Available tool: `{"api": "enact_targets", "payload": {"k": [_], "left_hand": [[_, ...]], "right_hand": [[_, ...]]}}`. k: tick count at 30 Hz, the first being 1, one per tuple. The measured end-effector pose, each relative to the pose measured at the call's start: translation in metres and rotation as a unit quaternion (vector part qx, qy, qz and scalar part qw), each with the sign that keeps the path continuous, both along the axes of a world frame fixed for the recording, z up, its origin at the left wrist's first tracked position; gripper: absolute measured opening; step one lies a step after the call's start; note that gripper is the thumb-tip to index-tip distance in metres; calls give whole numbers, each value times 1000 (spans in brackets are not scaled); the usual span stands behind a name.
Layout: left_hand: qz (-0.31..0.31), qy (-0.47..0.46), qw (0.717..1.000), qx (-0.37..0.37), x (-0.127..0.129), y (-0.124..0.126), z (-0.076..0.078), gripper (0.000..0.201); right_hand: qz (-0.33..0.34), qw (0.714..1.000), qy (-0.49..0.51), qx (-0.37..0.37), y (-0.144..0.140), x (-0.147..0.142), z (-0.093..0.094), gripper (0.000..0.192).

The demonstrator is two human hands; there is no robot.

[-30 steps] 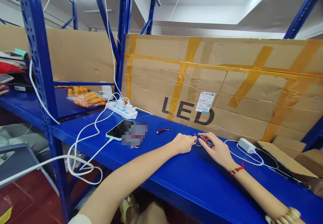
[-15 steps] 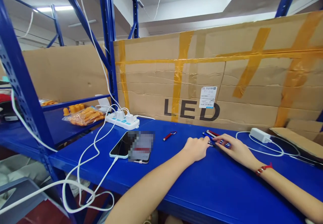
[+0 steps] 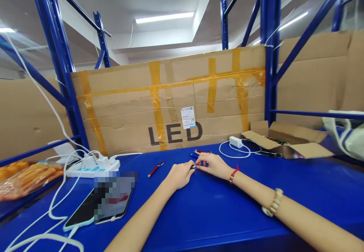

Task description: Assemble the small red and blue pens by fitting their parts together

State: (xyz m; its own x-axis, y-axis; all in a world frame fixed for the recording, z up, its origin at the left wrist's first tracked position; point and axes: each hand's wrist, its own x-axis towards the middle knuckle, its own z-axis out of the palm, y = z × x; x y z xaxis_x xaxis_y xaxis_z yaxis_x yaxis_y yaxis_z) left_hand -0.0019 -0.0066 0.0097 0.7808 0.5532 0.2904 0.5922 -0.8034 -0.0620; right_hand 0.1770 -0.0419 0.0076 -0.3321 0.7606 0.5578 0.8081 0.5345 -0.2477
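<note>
My left hand (image 3: 181, 174) is closed, its thumb and fingers pinched on a dark pen with silver parts (image 3: 194, 166). Against the other end of this small pen, the fingertips of my right hand (image 3: 213, 165) are pinched; a red cord bracelet is on that wrist. A blue pen (image 3: 206, 164) shows beneath the right fingers, partly hidden. Just behind the right hand lie more pens, a blue one (image 3: 195, 155) and a red one (image 3: 200, 151). Apart from them, a red pen (image 3: 156, 169) lies left of my left hand on the blue tabletop (image 3: 222, 210).
Two phones (image 3: 81, 208) lie at the left, near a white power strip (image 3: 76, 169) with tangled cables. A white charger (image 3: 236, 142) and open cardboard box (image 3: 295, 147) stand at the right. A cardboard panel (image 3: 127, 111) closes off the back between blue posts.
The view has swung to the right, so everything sits further left in it. Both hands stay together at the pens, with the dark pen still between them.
</note>
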Motion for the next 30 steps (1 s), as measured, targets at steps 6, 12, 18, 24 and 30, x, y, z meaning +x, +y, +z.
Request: {"api": "enact_targets", "payload": {"k": [6, 12, 18, 24, 30], "left_hand": [[1, -4, 1000, -6, -2, -1, -1, 10], [-9, -10, 1000, -14, -3, 0, 0, 10], [-25, -10, 999, -20, -3, 0, 0, 10], [-12, -2, 1000, -29, -2, -1, 1, 13], [-13, 6, 999, -33, 0, 4, 1, 15]], "right_hand": [[-17, 1000, 6, -13, -6, -5, 5, 8], [12, 998, 15, -56, -8, -5, 8, 14], [20, 997, 2, -76, -11, -6, 12, 18], [27, 997, -17, -66, -9, -4, 10, 17], [25, 997, -15, -74, -9, -1, 11, 18]]}}
